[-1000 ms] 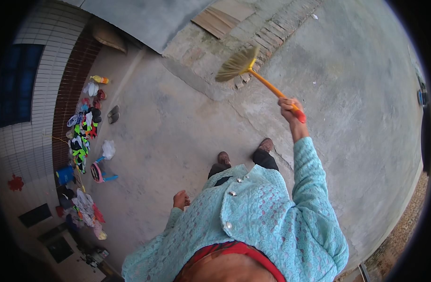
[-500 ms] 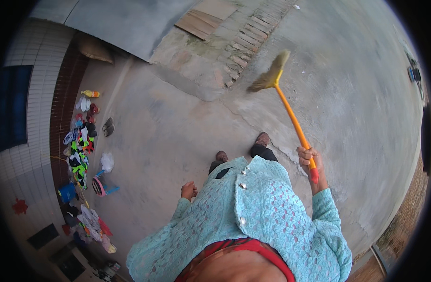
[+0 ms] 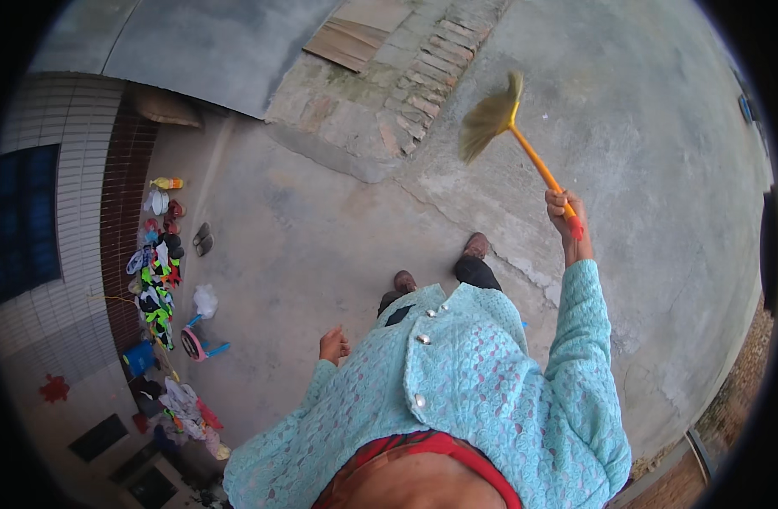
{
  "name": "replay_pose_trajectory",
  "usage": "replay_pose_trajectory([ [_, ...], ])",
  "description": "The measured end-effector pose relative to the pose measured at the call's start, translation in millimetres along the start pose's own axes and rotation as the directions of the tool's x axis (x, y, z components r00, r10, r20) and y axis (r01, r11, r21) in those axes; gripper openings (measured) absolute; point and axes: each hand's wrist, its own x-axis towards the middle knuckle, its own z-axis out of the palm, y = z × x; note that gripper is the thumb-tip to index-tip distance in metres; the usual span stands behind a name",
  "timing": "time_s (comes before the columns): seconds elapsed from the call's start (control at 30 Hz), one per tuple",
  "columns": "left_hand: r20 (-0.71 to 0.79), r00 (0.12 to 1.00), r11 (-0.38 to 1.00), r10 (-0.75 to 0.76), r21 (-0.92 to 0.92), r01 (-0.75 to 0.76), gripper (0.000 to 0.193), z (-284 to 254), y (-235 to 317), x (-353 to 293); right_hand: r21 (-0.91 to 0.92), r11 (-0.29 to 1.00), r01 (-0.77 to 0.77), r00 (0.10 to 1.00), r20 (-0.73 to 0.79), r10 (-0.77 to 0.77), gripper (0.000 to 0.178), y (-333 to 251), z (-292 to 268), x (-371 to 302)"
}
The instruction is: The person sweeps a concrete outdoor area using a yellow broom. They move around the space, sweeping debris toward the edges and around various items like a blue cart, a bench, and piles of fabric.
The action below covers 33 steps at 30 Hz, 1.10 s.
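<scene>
My right hand (image 3: pixel 564 210) is raised out to the right and grips the orange handle of a broom (image 3: pixel 525 146). Its straw head points up and to the left, over the grey concrete ground (image 3: pixel 321 254). My left hand (image 3: pixel 333 345) hangs by my side with the fingers curled in and nothing in it. Both arms are in light blue lace sleeves. My two brown shoes (image 3: pixel 440 265) stand on the concrete below me.
A raised patch of old bricks and mortar (image 3: pixel 389 93) lies ahead, with a flat board (image 3: pixel 348 44) on it. Several shoes, sandals and bright toys (image 3: pixel 160 271) line the tiled wall (image 3: pixel 75 220) on the left. A brick edge runs along the lower right.
The broom has swung from the upper middle over to the right, and my right hand has moved right and down and then up again. My left hand has stayed at my side.
</scene>
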Motion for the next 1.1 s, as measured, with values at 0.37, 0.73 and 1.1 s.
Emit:
replay_pose_trajectory([
  [0.37, 0.066, 0.995, 0.987, 0.078, 0.137, -0.086, 0.039, 42, 55, -7, -0.266, 0.964, -0.014, 0.982, -0.185, -0.037, 0.067, 12, 56, -154],
  [0.73, 0.115, 0.974, 0.961, 0.193, 0.176, -0.211, 0.038, 83, 127, -13, -0.051, 0.991, -0.124, 0.907, -0.411, 0.092, 0.048, -55, -9, -186],
  [1.1, 0.033, 0.999, 0.977, 0.041, 0.207, -0.047, 0.032, 85, 134, -3, -0.295, 0.946, 0.132, 0.958, -0.206, -0.198, 0.052, -75, 90, -72],
])
